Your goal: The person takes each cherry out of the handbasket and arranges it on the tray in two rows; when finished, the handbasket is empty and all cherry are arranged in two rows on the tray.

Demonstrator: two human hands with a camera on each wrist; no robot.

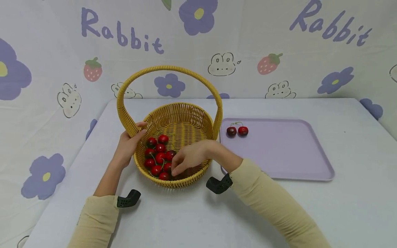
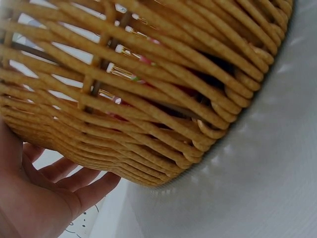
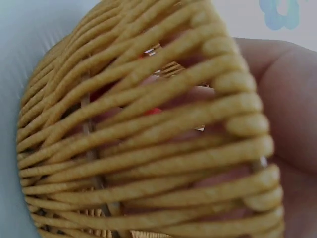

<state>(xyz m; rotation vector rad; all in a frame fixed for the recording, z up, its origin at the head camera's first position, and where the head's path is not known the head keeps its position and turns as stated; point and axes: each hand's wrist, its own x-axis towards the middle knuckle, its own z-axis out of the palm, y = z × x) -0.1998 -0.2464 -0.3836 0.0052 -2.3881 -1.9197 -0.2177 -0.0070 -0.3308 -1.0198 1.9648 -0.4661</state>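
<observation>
A yellow woven basket [image 1: 198, 115] with a tall arched handle stands on the table, several red cherries [image 1: 160, 157] gathered in its left part. At the handle's left foot my left hand [image 1: 129, 146] holds the basket, thumb over the rim. The left wrist view shows the fingers of that hand [image 2: 54, 193] against the outside of the weave. My right hand [image 1: 190, 155] reaches over the near right rim, fingers bent down among the cherries; I cannot tell whether they pinch one. In the right wrist view the basket wall [image 3: 163, 134] covers much of that hand [image 3: 292, 109].
Right of the basket lies a flat lilac tray [image 1: 279, 148]. Two cherries [image 1: 237, 131] joined by their stems rest in its far left corner. A white cloth [image 1: 242, 75] printed with flowers and rabbits hangs behind the table. Each wrist carries a black camera mount [image 1: 219, 184].
</observation>
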